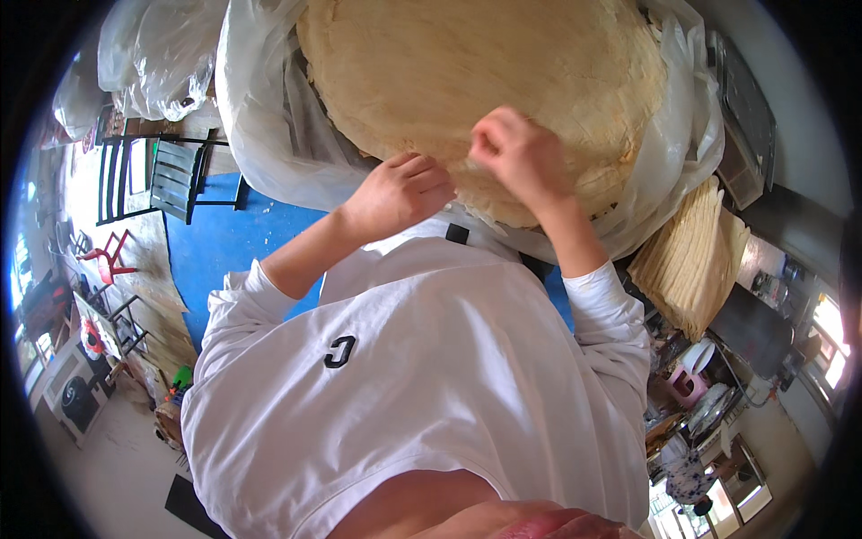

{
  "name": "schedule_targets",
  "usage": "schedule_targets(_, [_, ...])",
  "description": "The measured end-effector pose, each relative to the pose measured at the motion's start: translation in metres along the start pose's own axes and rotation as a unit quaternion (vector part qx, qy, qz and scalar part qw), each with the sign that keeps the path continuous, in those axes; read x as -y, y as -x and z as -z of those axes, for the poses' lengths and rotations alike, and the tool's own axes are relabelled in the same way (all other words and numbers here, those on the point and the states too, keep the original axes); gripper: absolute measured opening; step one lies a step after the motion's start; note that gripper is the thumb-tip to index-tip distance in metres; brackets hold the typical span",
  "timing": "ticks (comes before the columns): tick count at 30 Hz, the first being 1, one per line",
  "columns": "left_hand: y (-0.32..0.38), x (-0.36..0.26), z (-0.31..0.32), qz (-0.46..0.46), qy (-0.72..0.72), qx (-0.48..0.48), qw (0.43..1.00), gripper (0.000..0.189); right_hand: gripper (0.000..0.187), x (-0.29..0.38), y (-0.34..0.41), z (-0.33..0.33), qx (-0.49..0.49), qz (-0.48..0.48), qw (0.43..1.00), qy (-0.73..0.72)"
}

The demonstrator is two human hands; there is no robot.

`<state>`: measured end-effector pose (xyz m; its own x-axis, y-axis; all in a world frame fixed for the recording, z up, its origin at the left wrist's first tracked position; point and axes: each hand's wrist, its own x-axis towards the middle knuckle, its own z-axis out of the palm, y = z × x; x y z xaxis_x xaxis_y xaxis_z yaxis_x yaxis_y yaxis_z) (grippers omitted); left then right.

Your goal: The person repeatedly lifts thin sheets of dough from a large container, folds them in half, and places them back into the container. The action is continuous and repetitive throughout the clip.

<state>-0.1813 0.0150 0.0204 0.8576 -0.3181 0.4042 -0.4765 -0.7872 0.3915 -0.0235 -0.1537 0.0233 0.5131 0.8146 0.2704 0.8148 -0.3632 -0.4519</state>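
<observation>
A broad, round stack of thin, pale tan sheets, seemingly flatbread (485,74), lies before me in a large translucent plastic bag (269,148) whose sides are folded down around it. At the stack's near edge, my left hand (401,195) has its fingers curled downward; whether they pinch a sheet is hidden. My right hand (522,158), slightly blurred, is over the near right part of the stack. Its thumb and fingers are curled together, and nothing can be made out between them. Ragged sheet edges show below and between the hands.
A folded, many-layered stack of similar sheets (690,259) stands at the right. Filled plastic bags (161,54) are at the upper left, near a dark slatted folding chair (176,176). A red stool (111,257) stands farther left. Another person (687,478) is far off at the lower right.
</observation>
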Motion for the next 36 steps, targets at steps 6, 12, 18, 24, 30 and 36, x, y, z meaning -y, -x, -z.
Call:
schedule_targets(6, [-0.004, 0.007, -0.009, 0.141, -0.023, -0.096, 0.985, 0.014, 0.019, -0.002, -0.017, -0.002, 0.005, -0.126, 0.959, -0.255])
schedule_targets(12, [-0.006, 0.025, -0.002, 0.18, -0.059, -0.058, 0.98, 0.022, 0.015, -0.006, -0.053, -0.004, -0.018, -0.124, 0.968, -0.219])
schedule_targets(18, [-0.017, 0.042, -0.001, 0.251, -0.014, -0.09, 0.964, 0.027, 0.023, -0.031, -0.083, 0.006, -0.022, -0.15, 0.961, -0.229])
schedule_targets(24, [-0.024, 0.067, 0.002, 0.236, -0.119, -0.159, 0.951, 0.036, 0.029, -0.044, -0.086, 0.001, -0.105, -0.295, 0.883, -0.35])
schedule_targets(30, [-0.037, 0.086, 0.013, 0.313, -0.056, -0.046, 0.947, 0.035, 0.042, -0.093, -0.073, 0.02, -0.143, -0.37, 0.858, -0.327])
schedule_targets(36, [-0.056, 0.126, 0.001, 0.253, -0.172, -0.148, 0.94, 0.035, 0.052, -0.068, -0.122, 0.014, 0.103, -0.282, 0.93, -0.212])
